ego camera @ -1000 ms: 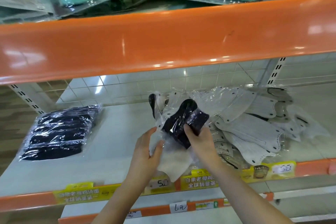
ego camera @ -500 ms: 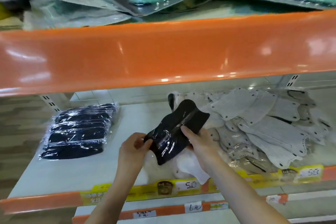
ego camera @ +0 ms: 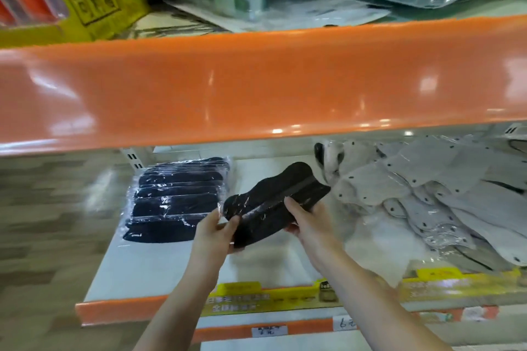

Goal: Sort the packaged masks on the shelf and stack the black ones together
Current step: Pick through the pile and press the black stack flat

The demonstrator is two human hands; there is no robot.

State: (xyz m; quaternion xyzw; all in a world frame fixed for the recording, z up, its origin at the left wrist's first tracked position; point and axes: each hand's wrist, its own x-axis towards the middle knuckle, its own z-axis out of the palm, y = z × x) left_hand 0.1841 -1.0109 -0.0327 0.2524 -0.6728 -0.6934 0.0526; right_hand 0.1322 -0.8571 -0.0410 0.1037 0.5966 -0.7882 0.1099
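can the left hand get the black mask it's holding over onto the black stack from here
Probably yes. The left hand grips the black mask with the right hand, right beside the black stack. Only bare shelf lies between, and the stack's top looks uncovered.

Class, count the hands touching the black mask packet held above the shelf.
2. The left hand grips the black mask packet at its lower left end; the right hand grips its right side.
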